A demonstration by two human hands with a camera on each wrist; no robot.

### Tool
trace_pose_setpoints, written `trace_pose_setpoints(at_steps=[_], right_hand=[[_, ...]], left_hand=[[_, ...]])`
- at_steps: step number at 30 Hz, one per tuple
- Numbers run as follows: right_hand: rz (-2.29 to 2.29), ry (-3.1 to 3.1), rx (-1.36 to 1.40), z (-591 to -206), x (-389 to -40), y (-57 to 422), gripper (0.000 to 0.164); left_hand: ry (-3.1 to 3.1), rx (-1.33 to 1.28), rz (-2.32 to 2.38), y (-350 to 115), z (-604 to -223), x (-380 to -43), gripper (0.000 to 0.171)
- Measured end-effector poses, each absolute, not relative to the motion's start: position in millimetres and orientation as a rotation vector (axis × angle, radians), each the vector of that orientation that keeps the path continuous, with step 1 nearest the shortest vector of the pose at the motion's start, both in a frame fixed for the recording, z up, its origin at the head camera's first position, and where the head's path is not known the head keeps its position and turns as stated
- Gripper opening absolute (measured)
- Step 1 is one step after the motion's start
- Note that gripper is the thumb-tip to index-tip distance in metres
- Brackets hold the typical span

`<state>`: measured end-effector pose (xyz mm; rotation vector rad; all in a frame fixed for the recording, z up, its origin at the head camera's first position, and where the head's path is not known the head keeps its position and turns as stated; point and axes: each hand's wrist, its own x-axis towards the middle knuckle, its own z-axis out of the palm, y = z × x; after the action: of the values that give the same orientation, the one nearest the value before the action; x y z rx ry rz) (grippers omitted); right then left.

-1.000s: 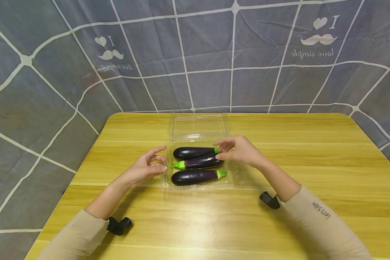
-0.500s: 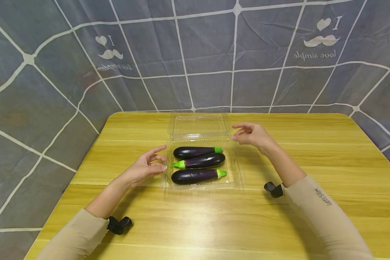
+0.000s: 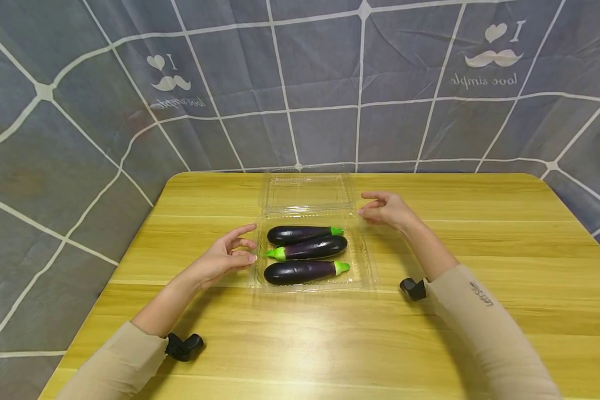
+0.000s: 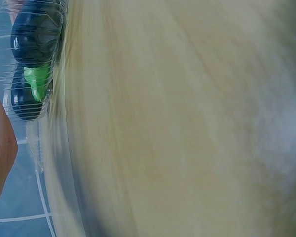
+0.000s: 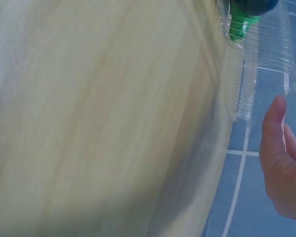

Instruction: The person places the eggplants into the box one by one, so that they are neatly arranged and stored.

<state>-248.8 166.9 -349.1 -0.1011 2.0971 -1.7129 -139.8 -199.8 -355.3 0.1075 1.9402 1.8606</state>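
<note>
A clear plastic clamshell box (image 3: 365, 278) lies on the table, its lid (image 3: 310, 191) folded back behind it. Three eggplants are side by side in its base: the far one (image 3: 300, 234) and the near one (image 3: 300, 272) have green stems to the right, the middle one (image 3: 316, 248) to the left. My left hand (image 3: 219, 260) has thumb and index finger spread, fingertips right at the base's left rim. Beside the box's right rear corner, near the lid's hinge, my right hand (image 3: 389, 211) hovers with thumb and fingers apart, holding nothing.
The wooden table (image 3: 300, 344) extends around the box on all sides. A grey cloth (image 3: 320, 133) with white grid lines hangs behind and beside it. A black wrist camera mount (image 3: 184, 347) sits at the left cuff and another camera mount (image 3: 413, 289) at the right.
My right hand has left the middle eggplant's right end and moved back and right to the box's rear corner. My left hand, the eggplants and the box stay in place.
</note>
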Motion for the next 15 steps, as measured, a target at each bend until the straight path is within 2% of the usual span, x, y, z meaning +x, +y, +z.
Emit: trace_pose_setpoints(at_steps=[15], right_hand=[[-1.864,1.748,0.031,-362,-250,163,0.064]], left_hand=[[1.951,0.145,1.844,-207,-362,-139,0.075]])
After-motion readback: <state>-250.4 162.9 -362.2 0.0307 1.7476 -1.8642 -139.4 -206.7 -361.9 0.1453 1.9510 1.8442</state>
